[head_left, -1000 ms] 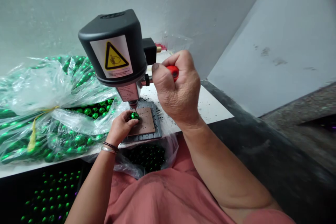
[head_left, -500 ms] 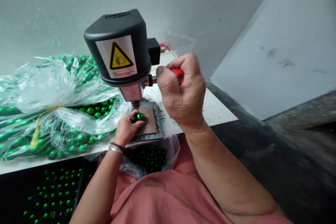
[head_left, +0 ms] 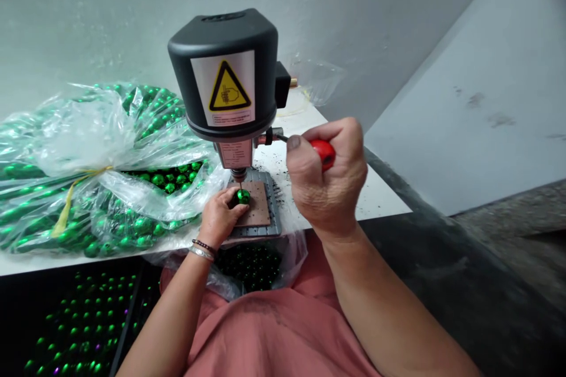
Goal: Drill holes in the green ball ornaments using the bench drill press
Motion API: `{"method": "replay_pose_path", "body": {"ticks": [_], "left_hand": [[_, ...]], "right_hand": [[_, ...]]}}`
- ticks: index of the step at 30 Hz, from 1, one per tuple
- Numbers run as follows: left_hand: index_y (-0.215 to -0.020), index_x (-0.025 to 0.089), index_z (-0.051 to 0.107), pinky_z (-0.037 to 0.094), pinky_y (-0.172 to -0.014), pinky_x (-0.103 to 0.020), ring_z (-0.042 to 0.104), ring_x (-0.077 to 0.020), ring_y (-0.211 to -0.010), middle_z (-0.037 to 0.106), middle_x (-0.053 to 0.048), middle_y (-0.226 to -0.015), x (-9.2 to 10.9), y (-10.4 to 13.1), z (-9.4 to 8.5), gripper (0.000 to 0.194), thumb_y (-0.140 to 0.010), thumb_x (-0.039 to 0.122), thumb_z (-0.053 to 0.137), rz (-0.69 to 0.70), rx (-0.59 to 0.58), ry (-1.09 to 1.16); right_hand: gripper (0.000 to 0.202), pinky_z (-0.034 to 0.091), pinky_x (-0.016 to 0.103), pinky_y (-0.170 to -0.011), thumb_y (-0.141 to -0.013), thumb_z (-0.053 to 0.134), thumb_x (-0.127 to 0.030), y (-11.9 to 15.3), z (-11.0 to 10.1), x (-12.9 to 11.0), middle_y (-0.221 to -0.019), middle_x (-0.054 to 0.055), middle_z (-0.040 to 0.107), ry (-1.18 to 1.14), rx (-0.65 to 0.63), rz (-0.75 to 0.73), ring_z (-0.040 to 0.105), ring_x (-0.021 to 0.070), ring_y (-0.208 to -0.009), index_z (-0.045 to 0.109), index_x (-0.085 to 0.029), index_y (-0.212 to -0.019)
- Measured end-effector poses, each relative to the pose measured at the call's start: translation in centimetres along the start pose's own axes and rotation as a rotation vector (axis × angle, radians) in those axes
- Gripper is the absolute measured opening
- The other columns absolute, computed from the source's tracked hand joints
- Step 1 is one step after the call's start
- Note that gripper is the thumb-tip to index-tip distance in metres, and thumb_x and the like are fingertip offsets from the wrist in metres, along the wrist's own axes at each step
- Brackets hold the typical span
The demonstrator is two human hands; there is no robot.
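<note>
Between the thumb and fingers of my left hand is a shiny green ball, pressed on a brown board. The board lies on the grey base of a small black drill press with a yellow warning sign. Its thin drill bit points straight down at the top of the ball; whether it has entered the ball I cannot tell. My right hand is wrapped round the red knob of the press's feed lever, to the right of the motor head.
Clear plastic bags full of green balls, one tied with yellow string, cover the table's left side. Below the front edge, an open bag holds more balls. Lower left are rows of green balls. Dark shavings litter the white tabletop.
The red knob and my right hand have come lower, and the lever is tilted further down. My left hand keeps hold of the ball. The whole view has shifted slightly.
</note>
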State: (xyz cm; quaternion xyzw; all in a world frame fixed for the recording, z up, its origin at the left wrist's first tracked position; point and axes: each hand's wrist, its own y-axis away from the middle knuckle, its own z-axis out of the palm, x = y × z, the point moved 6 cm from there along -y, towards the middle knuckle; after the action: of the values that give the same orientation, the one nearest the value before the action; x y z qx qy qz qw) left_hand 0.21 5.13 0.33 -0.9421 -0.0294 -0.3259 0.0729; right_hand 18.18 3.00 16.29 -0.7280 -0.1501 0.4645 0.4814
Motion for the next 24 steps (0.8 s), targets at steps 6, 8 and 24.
{"method": "replay_pose_path", "body": {"ticks": [6, 8, 24], "left_hand": [[-0.109, 0.018, 0.063, 0.043, -0.093, -0.03, 0.059, -0.0197, -0.101, 0.065, -0.006, -0.111, 0.3, 0.1, -0.1, 0.039, -0.072, 0.03, 0.064, 0.028, -0.002, 0.005], [-0.109, 0.017, 0.063, 0.043, -0.092, -0.029, 0.059, -0.0198, -0.101, 0.065, -0.007, -0.111, 0.3, 0.1, -0.1, 0.039, -0.072, 0.03, 0.064, 0.029, 0.005, 0.005], [-0.101, 0.019, 0.064, 0.045, -0.076, -0.029, 0.059, -0.0178, -0.082, 0.067, -0.002, -0.089, 0.0, 0.3, -0.6, 0.034, -0.07, 0.03, 0.062, -0.021, -0.065, 0.154]], "right_hand": [[0.011, 0.038, 0.018, -0.049, -0.076, 0.054, -0.022, 1.8, -0.2, 0.3, -0.058, -0.006, 0.045, 0.035, 0.043, -0.06, 0.041, 0.0028, -0.05, 0.044, -0.02, -0.073], [0.01, 0.039, 0.018, -0.05, -0.076, 0.054, -0.021, 2.5, -0.1, 0.7, -0.06, -0.005, 0.046, 0.041, 0.047, -0.054, 0.042, 0.0036, -0.051, 0.045, -0.02, -0.074], [0.02, 0.037, 0.02, -0.048, -0.077, 0.053, -0.028, -3.2, 0.9, -0.4, -0.053, -0.007, 0.036, -0.012, -0.019, 0.134, 0.038, 0.0039, -0.048, 0.04, -0.019, -0.064]]}}
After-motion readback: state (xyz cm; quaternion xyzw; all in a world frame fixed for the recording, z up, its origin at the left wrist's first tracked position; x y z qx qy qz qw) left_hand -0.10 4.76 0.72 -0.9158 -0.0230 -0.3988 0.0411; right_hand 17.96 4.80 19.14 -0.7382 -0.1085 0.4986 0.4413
